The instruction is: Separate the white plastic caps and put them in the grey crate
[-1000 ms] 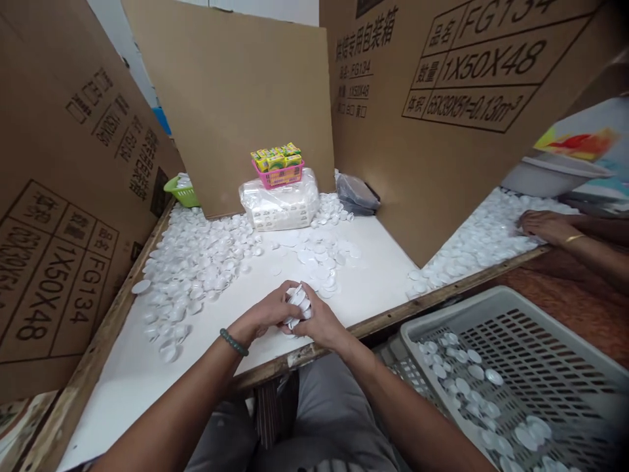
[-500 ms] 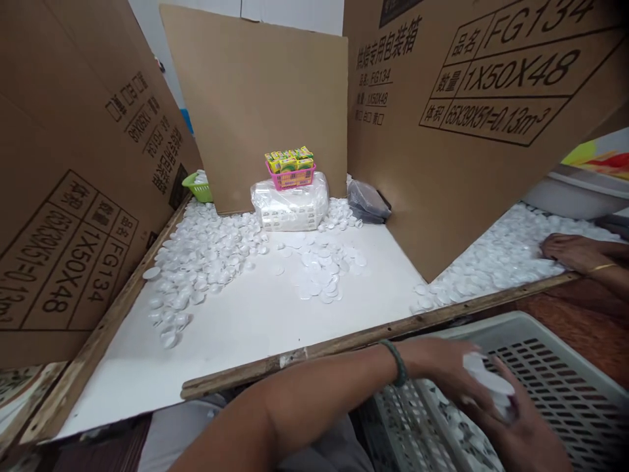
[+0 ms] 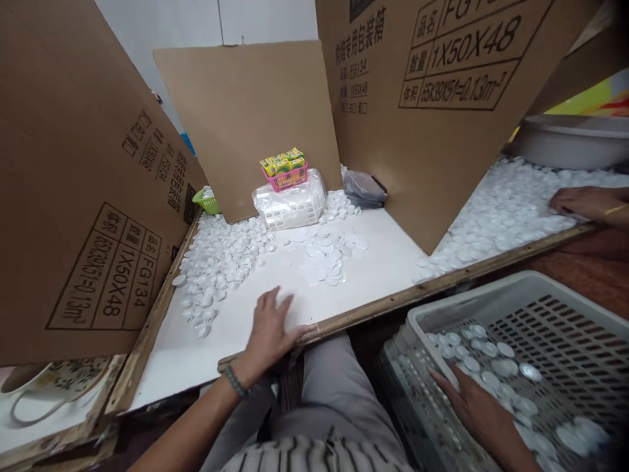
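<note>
My left hand (image 3: pixel 269 326) lies flat and open on the white tabletop (image 3: pixel 373 265) near its wooden front edge, holding nothing. My right hand (image 3: pixel 472 401) reaches into the grey slotted crate (image 3: pixel 555 314) at the lower right, fingers spread over several white round caps (image 3: pixel 484 364) lying on the crate's floor. A heap of white caps (image 3: pixel 221 252) covers the table's left side. A smaller patch of flat white discs (image 3: pixel 327 252) lies further back in the middle.
Cardboard sheets (image 3: pixel 88 196) wall the table on the left, back and right. A pink basket (image 3: pixel 287 176) of yellow packets sits on a plastic-wrapped bundle (image 3: pixel 289 203); a green basket (image 3: pixel 209 200) stands at the back left. Another person's hand (image 3: pixel 587 202) rests on caps at the right.
Both hands carried a handful of caps from the table to the crate and dropped them. My left hand has come back to the tabletop; my right hand stays in the crate.
</note>
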The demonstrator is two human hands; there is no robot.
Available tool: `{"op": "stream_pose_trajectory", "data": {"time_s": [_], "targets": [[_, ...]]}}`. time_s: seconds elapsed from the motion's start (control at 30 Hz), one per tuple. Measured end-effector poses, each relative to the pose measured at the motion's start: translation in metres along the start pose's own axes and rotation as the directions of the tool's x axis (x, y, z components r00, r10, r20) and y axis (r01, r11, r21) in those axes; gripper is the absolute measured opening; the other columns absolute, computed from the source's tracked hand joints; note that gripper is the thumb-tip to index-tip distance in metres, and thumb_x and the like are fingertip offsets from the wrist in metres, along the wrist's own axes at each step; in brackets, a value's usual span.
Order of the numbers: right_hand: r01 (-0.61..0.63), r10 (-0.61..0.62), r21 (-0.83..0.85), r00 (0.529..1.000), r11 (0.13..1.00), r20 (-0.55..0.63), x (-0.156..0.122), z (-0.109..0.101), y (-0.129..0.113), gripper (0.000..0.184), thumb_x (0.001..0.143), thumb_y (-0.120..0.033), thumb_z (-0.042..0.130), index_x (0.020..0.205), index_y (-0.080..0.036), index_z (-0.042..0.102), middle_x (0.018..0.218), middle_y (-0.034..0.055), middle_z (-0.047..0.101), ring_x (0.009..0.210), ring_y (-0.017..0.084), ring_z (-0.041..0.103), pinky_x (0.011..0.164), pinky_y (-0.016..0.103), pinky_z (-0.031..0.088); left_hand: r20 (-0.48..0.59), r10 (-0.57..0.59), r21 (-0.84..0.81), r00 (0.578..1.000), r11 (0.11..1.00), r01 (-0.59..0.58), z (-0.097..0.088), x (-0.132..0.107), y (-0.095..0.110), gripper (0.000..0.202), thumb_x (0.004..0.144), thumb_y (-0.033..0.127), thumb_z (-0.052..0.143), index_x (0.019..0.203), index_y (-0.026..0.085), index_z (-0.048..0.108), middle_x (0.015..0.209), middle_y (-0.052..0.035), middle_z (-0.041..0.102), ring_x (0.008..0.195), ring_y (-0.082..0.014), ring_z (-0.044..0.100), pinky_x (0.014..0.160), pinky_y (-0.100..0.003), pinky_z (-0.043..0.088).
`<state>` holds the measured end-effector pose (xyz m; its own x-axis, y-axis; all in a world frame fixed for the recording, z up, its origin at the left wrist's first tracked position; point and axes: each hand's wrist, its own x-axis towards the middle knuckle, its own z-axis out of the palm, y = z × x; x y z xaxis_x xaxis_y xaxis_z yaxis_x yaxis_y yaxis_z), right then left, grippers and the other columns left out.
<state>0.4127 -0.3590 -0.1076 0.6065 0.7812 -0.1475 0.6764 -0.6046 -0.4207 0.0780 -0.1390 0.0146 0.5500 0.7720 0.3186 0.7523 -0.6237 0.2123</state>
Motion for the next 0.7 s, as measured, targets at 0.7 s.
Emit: {"op": "stream_pose_trajectory", "data": {"time_s": [0.7], "targets": [[0.061,-0.036,-0.151,0.986,0.987,0.164,-0.012,-0.014,-0.019,0.054,0.084,-0.055,0.034,0.112,-0.014,0.054,0.086,0.0143,0.069,0.086,0.031,0.065,0.073,0.035,0.045,-0.205,-0.026,0.089,0.978,0.995,0.045,0.003,-0.023,-0.012,0.044,0.082,0.049,0.051,0.109,0.014,0.057,0.123,-0.0156,0.046,0.119,-0.0321,0.034,0.099,-0.051,0.033]]}}
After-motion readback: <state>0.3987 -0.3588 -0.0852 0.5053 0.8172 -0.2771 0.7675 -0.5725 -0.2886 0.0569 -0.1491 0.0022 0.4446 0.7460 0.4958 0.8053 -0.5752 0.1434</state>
